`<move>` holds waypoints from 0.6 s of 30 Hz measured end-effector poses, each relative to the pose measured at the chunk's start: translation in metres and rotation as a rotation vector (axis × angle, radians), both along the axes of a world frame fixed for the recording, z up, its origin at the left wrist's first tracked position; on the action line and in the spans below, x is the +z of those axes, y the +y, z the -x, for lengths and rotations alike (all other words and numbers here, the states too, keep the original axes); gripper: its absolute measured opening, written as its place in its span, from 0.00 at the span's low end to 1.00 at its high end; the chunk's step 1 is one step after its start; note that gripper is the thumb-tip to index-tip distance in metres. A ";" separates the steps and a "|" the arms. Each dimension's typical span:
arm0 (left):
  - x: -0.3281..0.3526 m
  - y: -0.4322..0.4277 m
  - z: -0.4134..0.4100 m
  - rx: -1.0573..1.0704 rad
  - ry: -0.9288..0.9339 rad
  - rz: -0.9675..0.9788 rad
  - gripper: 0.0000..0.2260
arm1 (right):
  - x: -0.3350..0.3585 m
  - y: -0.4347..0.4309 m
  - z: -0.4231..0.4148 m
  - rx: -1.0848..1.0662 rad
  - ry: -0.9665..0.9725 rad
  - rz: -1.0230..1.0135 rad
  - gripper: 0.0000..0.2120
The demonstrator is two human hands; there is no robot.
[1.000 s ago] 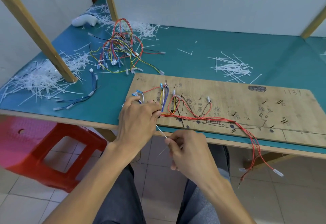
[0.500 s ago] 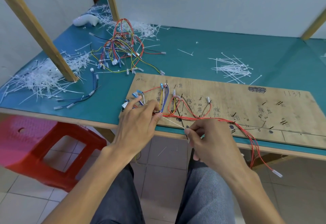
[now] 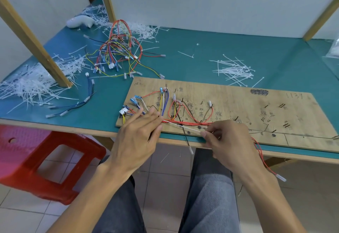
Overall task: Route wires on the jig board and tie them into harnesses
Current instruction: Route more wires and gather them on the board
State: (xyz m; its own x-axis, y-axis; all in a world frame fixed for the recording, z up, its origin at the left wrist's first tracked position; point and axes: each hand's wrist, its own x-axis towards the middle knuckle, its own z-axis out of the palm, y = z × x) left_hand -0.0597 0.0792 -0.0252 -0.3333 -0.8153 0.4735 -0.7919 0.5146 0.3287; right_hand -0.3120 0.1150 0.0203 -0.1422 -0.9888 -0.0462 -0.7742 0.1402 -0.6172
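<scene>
The left hand (image 3: 137,139) presses straight fingers on the wires (image 3: 192,123) on the board (image 3: 238,104); the right hand (image 3: 229,141) pinches a cable tie (image 3: 183,126).

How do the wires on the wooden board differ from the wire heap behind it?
The wires on the board lie flat, fanned out along its marks; the wire heap is a tangle with loops arching up. The left hand rests on the board wires; nothing touches the heap. Both mix red, yellow and blue strands with small connectors.
</scene>
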 end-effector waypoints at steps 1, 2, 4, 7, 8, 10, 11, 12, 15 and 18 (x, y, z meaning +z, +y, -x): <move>0.000 0.001 0.000 0.003 -0.010 -0.008 0.14 | 0.002 -0.001 0.003 -0.012 0.045 0.012 0.08; 0.001 0.000 0.000 0.003 -0.021 -0.011 0.13 | 0.004 -0.003 0.006 -0.024 0.080 0.022 0.06; 0.001 -0.002 -0.001 0.000 -0.050 -0.008 0.13 | 0.008 -0.004 0.014 -0.048 0.126 0.034 0.04; 0.003 -0.007 -0.002 -0.010 -0.090 -0.022 0.15 | 0.014 -0.001 0.028 -0.071 0.221 0.030 0.01; 0.003 -0.008 -0.002 -0.010 -0.102 -0.027 0.16 | 0.016 0.000 0.034 -0.087 0.247 0.020 0.00; 0.002 -0.009 -0.002 -0.010 -0.105 -0.030 0.16 | 0.018 0.000 0.048 -0.111 0.255 -0.008 0.02; 0.002 -0.009 -0.002 -0.006 -0.099 -0.031 0.16 | 0.019 -0.001 0.054 -0.112 0.240 -0.017 0.03; 0.002 -0.009 -0.002 0.000 -0.091 -0.031 0.16 | 0.020 -0.003 0.060 -0.114 0.224 -0.021 0.04; 0.001 -0.009 -0.001 0.014 -0.067 -0.043 0.17 | 0.020 -0.011 0.075 -0.155 0.201 -0.006 0.05; -0.001 -0.010 -0.002 0.021 -0.051 -0.068 0.17 | 0.017 -0.021 0.078 -0.153 0.231 -0.002 0.04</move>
